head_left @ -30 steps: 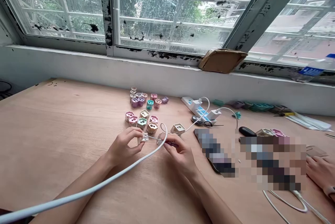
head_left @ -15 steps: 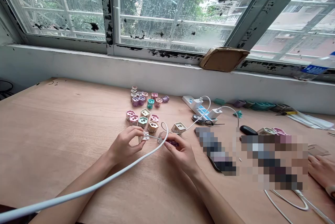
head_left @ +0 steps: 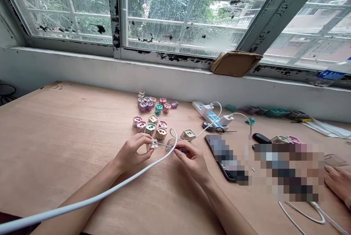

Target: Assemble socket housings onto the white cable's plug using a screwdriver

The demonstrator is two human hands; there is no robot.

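Between its thumb and fingers my left hand (head_left: 134, 152) holds a small white pencil sharpener insert (head_left: 154, 144) with a metal blade face turned right. My right hand (head_left: 193, 160) is closed around the dark handle of a screwdriver (head_left: 182, 150); its thin shaft points left and its tip meets the insert, though the exact contact is too small to make out. Near the right fingers sits a clear plastic cover (head_left: 170, 144), partly behind a white cable. Beyond my hands stand several hexagonal two-hole sharpeners, among them a green one (head_left: 150, 129) and a cream one (head_left: 161, 133).
A white cable (head_left: 109, 191) arches across the front of my view. More sharpeners (head_left: 143, 106) stand farther back. Right of my hands lie a beige sharpener (head_left: 188, 134), a power strip (head_left: 210, 116) and a phone (head_left: 225, 158). Another person's hand (head_left: 338, 182) rests at the far right.
The whole view has shifted slightly. Both hands keep the same grip, and the screwdriver tip stays at the insert.
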